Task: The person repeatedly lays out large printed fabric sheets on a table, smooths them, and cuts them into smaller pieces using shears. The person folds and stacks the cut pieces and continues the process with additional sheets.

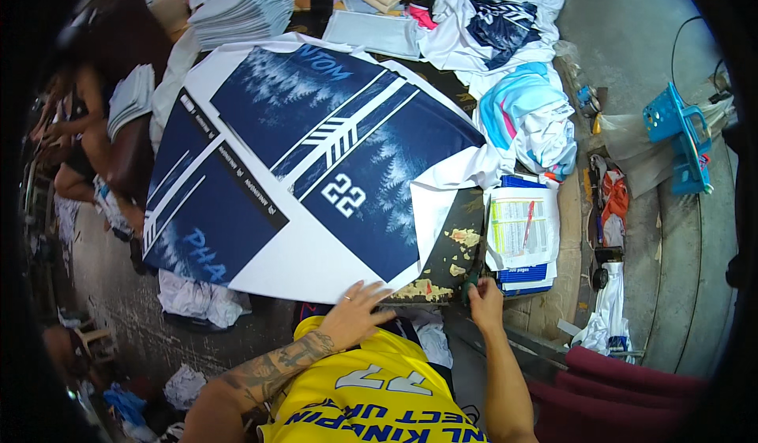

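Note:
A large printed fabric sheet (pixel 304 273) in navy and white, with forest pictures, stripes and lettering, lies spread across the dark table (pixel 442 273). My left hand (pixel 357 314) rests at its near white edge, fingers stretched and apart. To the right, at the table's near edge, my right hand (pixel 483 301) is closed around a small dark green-handled tool (pixel 470 288); its working end is hard to make out. Just beyond that hand stands a stack of papers (pixel 509 230) with a red pen (pixel 528 223) on top and blue packs beneath.
Folded light sheets (pixel 241 16) are piled at the far left. Heaps of printed cloth (pixel 529 123) cover the far right. A blue plastic basket (pixel 679 135) hangs at right. Another person (pixel 83 127) sits at left. Maroon padding (pixel 616 396) borders the lower right.

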Tool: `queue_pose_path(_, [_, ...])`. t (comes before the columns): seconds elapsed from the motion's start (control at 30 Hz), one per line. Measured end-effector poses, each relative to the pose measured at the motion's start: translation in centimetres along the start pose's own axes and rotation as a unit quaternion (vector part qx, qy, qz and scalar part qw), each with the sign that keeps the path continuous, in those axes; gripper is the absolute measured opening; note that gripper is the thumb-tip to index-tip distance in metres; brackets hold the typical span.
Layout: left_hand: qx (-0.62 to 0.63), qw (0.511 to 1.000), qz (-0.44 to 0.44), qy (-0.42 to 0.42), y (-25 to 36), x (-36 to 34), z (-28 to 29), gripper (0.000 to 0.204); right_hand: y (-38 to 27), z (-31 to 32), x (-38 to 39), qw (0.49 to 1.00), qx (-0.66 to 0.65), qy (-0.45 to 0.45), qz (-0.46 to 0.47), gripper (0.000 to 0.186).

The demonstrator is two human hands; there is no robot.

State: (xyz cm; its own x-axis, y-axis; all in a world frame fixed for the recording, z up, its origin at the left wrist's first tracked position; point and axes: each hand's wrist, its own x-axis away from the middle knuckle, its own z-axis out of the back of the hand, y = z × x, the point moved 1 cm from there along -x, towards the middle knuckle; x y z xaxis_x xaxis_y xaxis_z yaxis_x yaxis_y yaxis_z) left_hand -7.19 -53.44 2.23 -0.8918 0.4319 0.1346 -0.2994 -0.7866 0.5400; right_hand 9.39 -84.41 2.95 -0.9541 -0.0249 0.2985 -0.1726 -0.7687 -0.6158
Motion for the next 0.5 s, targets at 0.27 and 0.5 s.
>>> queue_pose_path(0.27, [0.189, 0.927, 0.19, 0.263, -0.8, 1.7, 0.7, 0.007, 3.6, 9.5, 7.2, 0.9, -0.008, -0.434, 0.045, 0.053])
queue_pose_path(0.5, [0.112, 0.924, 0.216, 0.295, 1.0, 1.6, 0.4, 0.015, -1.3, 1.0, 3.0, 0.823, 0.113, -0.549, 0.091, 0.084])
